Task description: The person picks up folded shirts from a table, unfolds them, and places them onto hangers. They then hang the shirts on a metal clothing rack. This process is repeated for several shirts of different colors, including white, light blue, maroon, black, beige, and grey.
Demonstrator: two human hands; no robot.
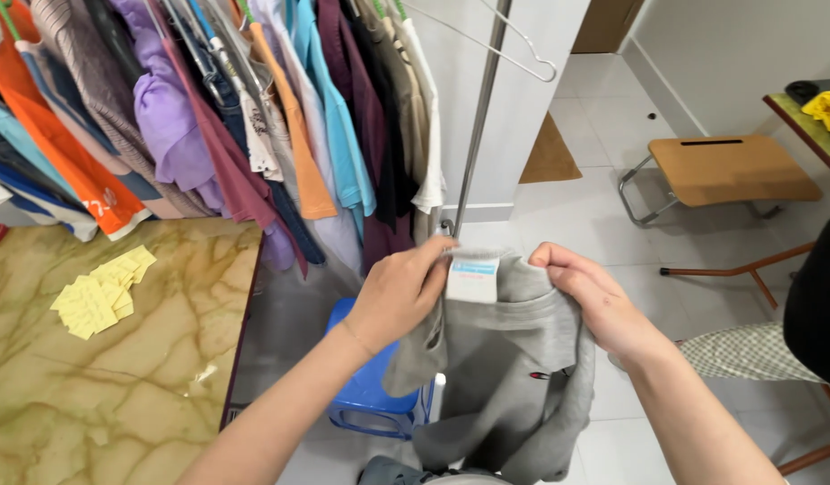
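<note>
Hands [500, 292] pinching collar, grey sweatshirt [505, 377], white-blue label, hanging limp

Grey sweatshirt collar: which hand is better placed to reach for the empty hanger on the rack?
Probably the right hand. The wire hanger hangs up and right of the grey sweatshirt, nearer that side, while the left hand pinches the collar beside the label.

Hung upper left: clothes rack [208, 108]. Lay lower left: marble table [163, 359] bearing yellow notes [101, 292]. Stood centre: blue stool [365, 395]. Sat upper right: wooden stool [729, 169].
</note>
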